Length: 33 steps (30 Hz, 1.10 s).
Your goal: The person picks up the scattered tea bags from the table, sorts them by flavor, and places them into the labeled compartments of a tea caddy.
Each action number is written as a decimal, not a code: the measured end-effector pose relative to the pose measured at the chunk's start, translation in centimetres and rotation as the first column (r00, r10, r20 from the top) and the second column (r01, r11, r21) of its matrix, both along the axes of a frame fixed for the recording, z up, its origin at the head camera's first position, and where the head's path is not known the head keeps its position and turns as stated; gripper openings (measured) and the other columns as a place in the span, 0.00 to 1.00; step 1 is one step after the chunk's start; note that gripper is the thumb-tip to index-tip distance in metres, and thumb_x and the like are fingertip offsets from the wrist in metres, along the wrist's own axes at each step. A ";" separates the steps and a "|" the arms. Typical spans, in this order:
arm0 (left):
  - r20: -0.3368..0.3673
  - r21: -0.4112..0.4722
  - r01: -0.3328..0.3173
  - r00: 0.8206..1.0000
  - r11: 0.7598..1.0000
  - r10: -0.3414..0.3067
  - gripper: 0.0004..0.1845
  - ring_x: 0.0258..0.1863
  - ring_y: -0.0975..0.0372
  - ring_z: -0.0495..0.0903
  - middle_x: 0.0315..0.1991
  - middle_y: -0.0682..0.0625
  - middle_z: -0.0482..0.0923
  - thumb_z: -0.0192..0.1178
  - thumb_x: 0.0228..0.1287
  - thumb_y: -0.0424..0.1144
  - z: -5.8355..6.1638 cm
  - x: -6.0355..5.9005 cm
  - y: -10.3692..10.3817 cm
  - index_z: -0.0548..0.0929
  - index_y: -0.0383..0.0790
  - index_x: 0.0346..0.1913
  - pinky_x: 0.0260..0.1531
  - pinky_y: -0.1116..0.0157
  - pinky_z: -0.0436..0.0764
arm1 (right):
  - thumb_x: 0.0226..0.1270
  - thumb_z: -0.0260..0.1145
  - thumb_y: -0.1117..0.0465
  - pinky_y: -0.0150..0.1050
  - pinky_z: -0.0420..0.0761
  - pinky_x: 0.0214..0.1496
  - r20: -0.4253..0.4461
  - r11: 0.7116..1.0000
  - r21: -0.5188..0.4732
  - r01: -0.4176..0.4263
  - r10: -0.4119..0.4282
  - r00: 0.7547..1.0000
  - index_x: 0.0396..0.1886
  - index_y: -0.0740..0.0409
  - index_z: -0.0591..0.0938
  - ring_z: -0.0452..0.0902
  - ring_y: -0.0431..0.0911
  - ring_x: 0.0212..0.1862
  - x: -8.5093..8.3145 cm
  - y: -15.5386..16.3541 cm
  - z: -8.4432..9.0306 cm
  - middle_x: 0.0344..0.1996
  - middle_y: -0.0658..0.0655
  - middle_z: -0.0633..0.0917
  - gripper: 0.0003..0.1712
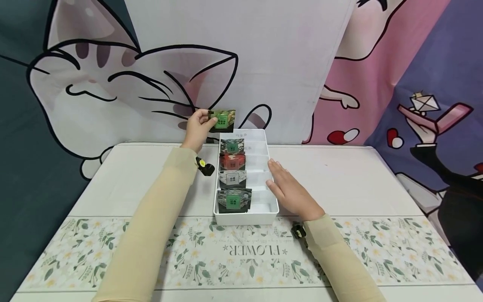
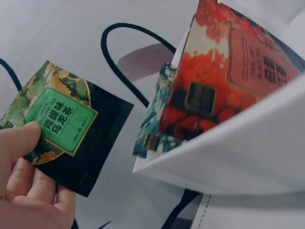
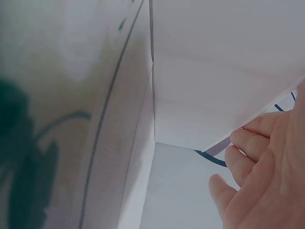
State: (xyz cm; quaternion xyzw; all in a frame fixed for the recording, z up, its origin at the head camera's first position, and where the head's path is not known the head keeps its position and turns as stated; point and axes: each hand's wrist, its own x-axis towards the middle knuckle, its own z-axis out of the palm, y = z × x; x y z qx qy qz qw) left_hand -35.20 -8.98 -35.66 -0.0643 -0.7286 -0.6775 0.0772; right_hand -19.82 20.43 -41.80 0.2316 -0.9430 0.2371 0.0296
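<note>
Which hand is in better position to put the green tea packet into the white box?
The left hand, probably: it already pinches the green tea packet above the far end of the white box. The right hand lies flat against the box's side.

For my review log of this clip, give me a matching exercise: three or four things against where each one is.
Things:
1. green packet
2. red packet
3. right hand
4. white packet

Places:
A. flat against the tray's right wall
B. in the tray, second from the far end
C. pinched in the left hand, above the tray's far end
D. in the tray, just nearer than the red one

Pairs: 1-C, 2-B, 3-A, 4-D
</note>
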 end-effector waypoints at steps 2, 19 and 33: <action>0.019 0.012 0.012 1.000 1.000 -0.012 0.10 0.51 0.61 0.76 0.49 0.48 0.78 0.62 0.73 0.35 -0.2 -0.2 0.4 0.75 0.37 0.52 0.55 0.63 0.75 | 0.85 0.44 0.47 0.51 0.45 0.81 0.002 1.000 -0.004 -0.002 0.002 1.000 0.82 0.62 0.49 0.41 0.52 0.81 0.0 0.0 0.1 0.81 0.60 0.51 0.38; 0.075 0.062 0.104 0.991 0.993 -0.109 0.14 0.47 0.60 0.77 0.45 0.49 0.80 0.60 0.74 0.31 -1.7 -1.5 1.5 0.75 0.34 0.58 0.58 0.57 0.76 | 0.85 0.43 0.46 0.54 0.48 0.80 -0.022 1.000 0.013 -0.004 0.005 1.000 0.82 0.63 0.49 0.42 0.53 0.81 -0.1 0.1 -0.1 0.81 0.61 0.51 0.38; 0.145 0.128 0.173 0.971 0.977 -0.191 0.08 0.39 0.65 0.74 0.42 0.53 0.76 0.55 0.75 0.26 -1.9 -2.2 1.2 0.73 0.39 0.50 0.40 0.68 0.73 | 0.85 0.44 0.47 0.51 0.47 0.80 -0.012 1.000 0.001 -0.007 0.007 1.000 0.81 0.64 0.49 0.42 0.53 0.81 0.1 0.0 0.2 0.80 0.61 0.51 0.37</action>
